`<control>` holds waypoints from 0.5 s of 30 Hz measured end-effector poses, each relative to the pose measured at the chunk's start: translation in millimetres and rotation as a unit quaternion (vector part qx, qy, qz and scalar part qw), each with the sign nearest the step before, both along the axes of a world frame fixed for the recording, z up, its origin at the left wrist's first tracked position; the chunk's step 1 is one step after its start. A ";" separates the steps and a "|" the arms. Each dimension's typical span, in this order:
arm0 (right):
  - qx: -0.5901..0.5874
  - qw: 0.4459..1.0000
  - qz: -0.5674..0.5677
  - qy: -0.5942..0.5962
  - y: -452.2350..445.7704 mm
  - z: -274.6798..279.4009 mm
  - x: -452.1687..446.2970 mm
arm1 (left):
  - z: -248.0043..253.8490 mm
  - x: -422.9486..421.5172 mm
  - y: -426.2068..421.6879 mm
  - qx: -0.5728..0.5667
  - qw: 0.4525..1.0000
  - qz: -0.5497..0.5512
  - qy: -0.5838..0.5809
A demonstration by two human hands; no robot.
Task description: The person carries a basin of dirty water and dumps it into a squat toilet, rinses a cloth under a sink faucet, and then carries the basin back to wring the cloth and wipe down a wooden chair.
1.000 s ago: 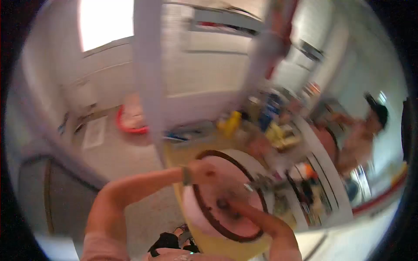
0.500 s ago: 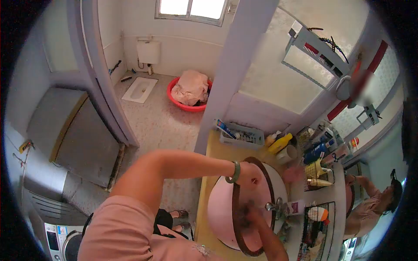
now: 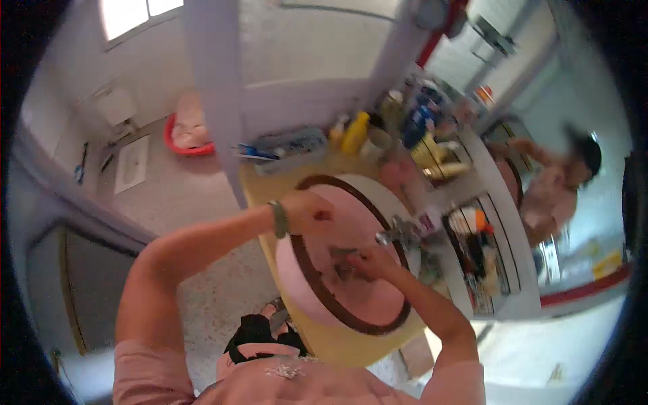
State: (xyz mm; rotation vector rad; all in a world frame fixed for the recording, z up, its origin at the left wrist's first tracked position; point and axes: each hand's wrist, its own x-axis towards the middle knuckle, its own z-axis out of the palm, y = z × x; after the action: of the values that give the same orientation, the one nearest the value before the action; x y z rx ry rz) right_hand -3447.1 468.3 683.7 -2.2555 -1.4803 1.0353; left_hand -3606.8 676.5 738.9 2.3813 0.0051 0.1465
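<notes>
A pink washbasin with a dark brown rim is set in a yellowish counter. My left hand, a green bangle on its wrist, is over the basin's left side. Its fingers look curled, with a small dark red patch near them that I cannot make out. Inside the basin, below the metal faucet, is my right hand. Its fingers are closed at a dark grey, blurred item low in the basin, perhaps wet cloth; its kind is unclear.
Behind the basin stand a grey plastic tray, a yellow bottle and a cup. Wire baskets of toiletries sit at the right under a mirror. A red tub with pink cloth rests on the floor.
My view has swung right and tilted, so the basin appears farther left and higher. My right hand shows more clearly at the dark item; my left hand stays over the basin.
</notes>
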 end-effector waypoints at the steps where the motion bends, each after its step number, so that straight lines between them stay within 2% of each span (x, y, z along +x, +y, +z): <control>1: -0.012 0.999 0.033 -0.023 -1.1 1.9 2.6 | 15.4 -2.9 -4.1 0.019 0.999 0.013 0.031; 2: -0.020 0.996 0.070 -0.048 -2.0 1.8 6.0 | 10.4 -2.1 -2.9 0.010 1.000 0.013 0.024; 3: -0.023 0.997 0.053 -0.046 -3.3 -11.4 13.5 | 5.6 -0.6 -1.5 0.003 1.000 0.016 0.018; 4: 0.114 0.987 0.098 -0.053 -2.9 -26.0 19.2 | 3.9 0.6 -0.9 0.001 1.000 0.000 0.020; 6: 0.245 0.959 0.130 -0.060 -10.8 -39.0 19.4 | 5.6 -2.9 -1.1 -0.026 0.999 0.020 0.021; 7: 0.197 0.976 0.067 0.065 -14.2 -40.9 18.1 | 4.3 -3.4 -1.2 -0.027 0.999 0.008 0.025; 9: 0.149 0.971 -0.004 0.189 -16.1 -46.2 16.8 | 3.1 -2.3 -0.8 -0.023 0.999 0.032 0.020; 10: 0.129 0.989 0.071 -0.014 -14.6 -60.4 20.7 | 5.8 -1.9 -1.7 -0.023 0.999 0.027 0.022; 11: 0.101 0.960 0.145 -0.217 -10.7 -75.7 22.9 | 10.2 -2.6 -2.1 -0.010 0.999 0.028 0.030; 12: 0.101 0.961 0.141 -0.215 -7.7 -108.4 17.5 | 11.7 -2.5 -2.2 0.002 0.999 0.029 0.038; 13: 0.287 0.912 0.104 -0.274 -5.2 -149.3 5.6 | 9.2 -1.7 -1.1 0.003 0.999 0.027 0.040; 15: 0.459 0.826 0.059 -0.321 -3.8 -148.6 -0.9 | 2.6 -1.7 -0.2 -0.054 0.998 0.023 0.012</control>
State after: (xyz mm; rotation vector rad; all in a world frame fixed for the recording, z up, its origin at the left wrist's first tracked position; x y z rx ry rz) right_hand -3448.0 464.5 535.1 -1.7909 -1.7973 -0.4854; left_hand -3608.5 676.3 741.5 2.2749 0.0762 0.1369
